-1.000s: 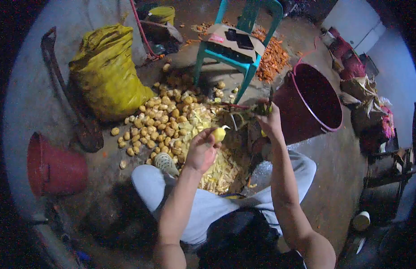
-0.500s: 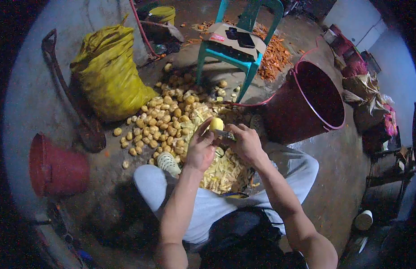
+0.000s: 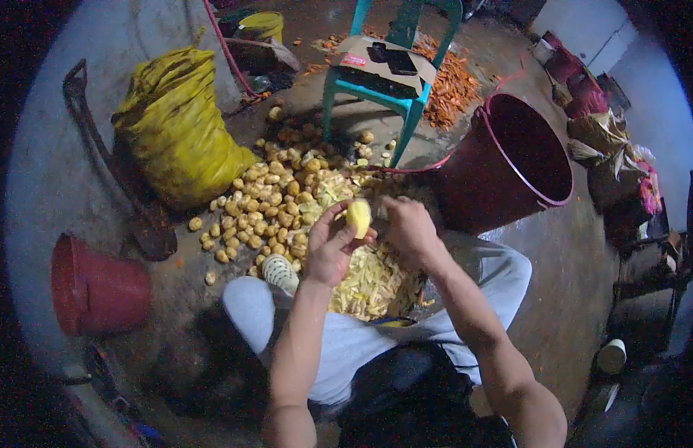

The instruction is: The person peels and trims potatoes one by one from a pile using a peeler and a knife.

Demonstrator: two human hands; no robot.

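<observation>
My left hand point(image 3: 332, 243) is closed around a peeled yellow potato point(image 3: 358, 216), its bare top end showing above the fingers. Just to the right, my right hand point(image 3: 410, 228) is curled shut, its fingers blurred and a small gap away from the potato. The peeler it grips, seen as a metal blade half a second ago, is mostly hidden now. Below both hands lies a heap of pale peelings point(image 3: 365, 287) between my legs. Unpeeled potatoes point(image 3: 268, 201) are piled on the floor beyond my left hand.
A large dark red bucket point(image 3: 466, 175) lies tilted at the right. A green chair point(image 3: 411, 112) carrying cardboard stands ahead, with orange peelings point(image 3: 447, 93) behind it. At the left are a full yellow sack point(image 3: 178, 134), a shovel point(image 3: 100, 142) and a smaller red bucket point(image 3: 111, 291).
My right hand has moved away from the potato to the right, taking the peeler off its surface. In my left hand the potato has tilted and shows more of its peeled side.
</observation>
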